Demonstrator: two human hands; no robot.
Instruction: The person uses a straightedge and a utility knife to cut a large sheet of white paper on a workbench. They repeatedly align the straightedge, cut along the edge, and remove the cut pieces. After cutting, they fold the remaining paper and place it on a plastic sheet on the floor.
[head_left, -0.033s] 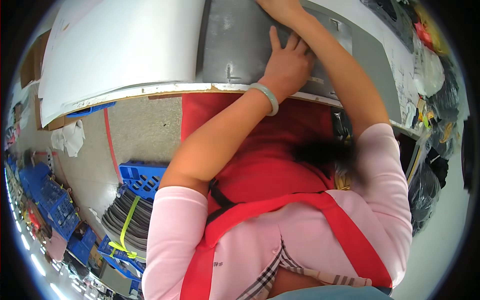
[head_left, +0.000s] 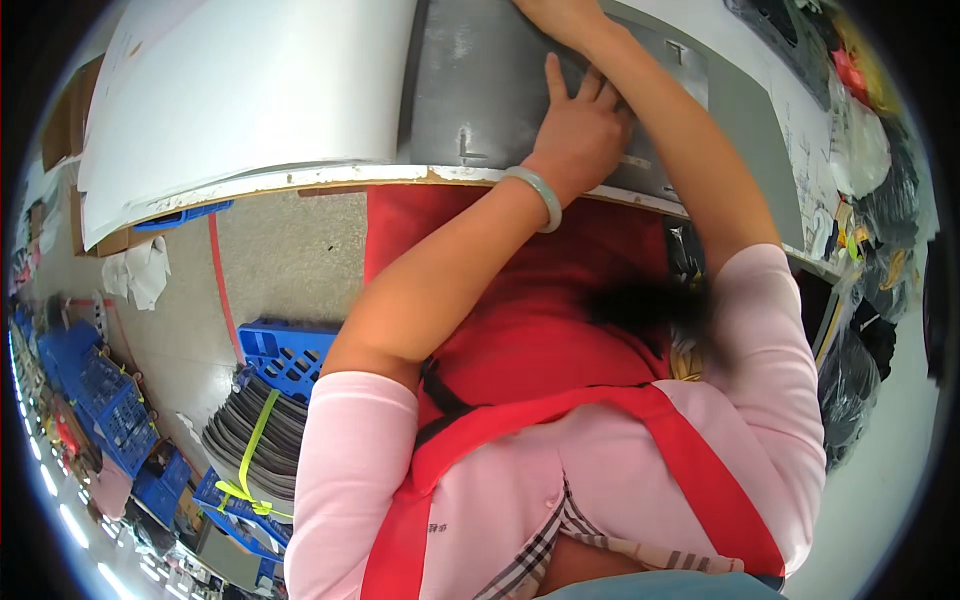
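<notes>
Left grip [head_left: 580, 140] splayed palm-down; right forearm [head_left: 690, 130] crossed over.

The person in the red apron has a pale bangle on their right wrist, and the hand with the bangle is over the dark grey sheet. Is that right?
Nearly! The wrist is wrong: in the head view, the pale bangle is on the wrist of the left hand. That hand is over the dark grey sheet, and the apron is red.
</notes>
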